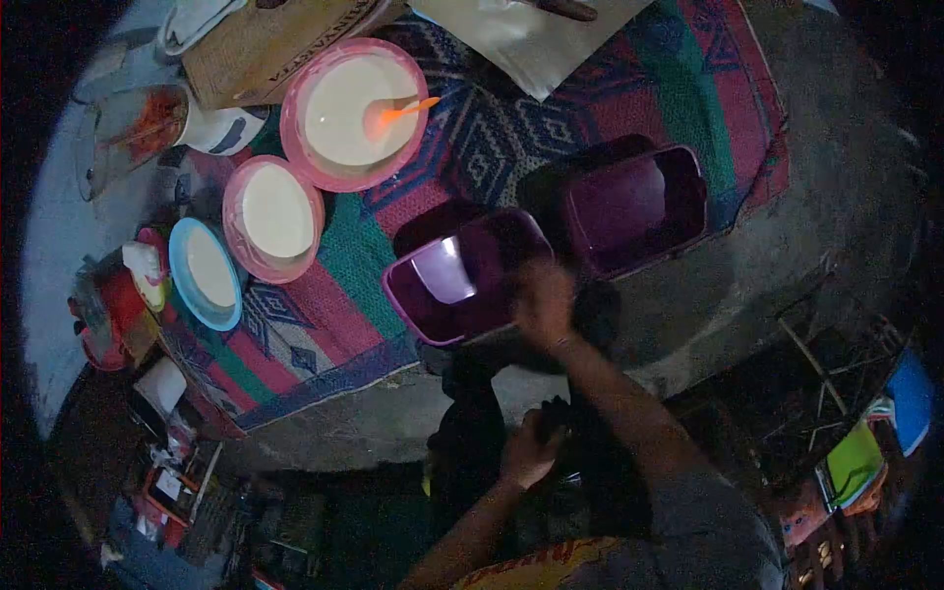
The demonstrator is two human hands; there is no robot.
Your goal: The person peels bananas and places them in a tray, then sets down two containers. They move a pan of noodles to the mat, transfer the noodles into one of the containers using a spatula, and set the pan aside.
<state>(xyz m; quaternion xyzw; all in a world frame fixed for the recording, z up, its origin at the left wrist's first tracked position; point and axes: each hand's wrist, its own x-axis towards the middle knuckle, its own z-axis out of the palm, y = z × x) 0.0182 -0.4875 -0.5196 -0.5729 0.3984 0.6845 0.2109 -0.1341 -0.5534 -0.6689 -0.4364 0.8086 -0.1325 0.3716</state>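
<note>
My right hand (546, 303) reaches to the near right end of a glossy purple plastic bin (418, 303) and overlaps its rim. The hand is smeared, so its fingers and any grip on the rim cannot be told. Lower down, close to my lap, my left hand (531, 452) is closed around a small dark thing (557, 417) whose kind is too dim to make out. Beside the first bin, to its right, stands a second purple bin (634, 211) with a similar shape.
On a patterned woven mat (344, 339) stand a large pink basin (295, 147) of white liquid with an orange utensil (411, 109), a smaller pink basin (234, 221) and a blue basin (177, 265), both holding white liquid. A cardboard box (236, 69) and silvery sheet (541, 49) lie behind.
</note>
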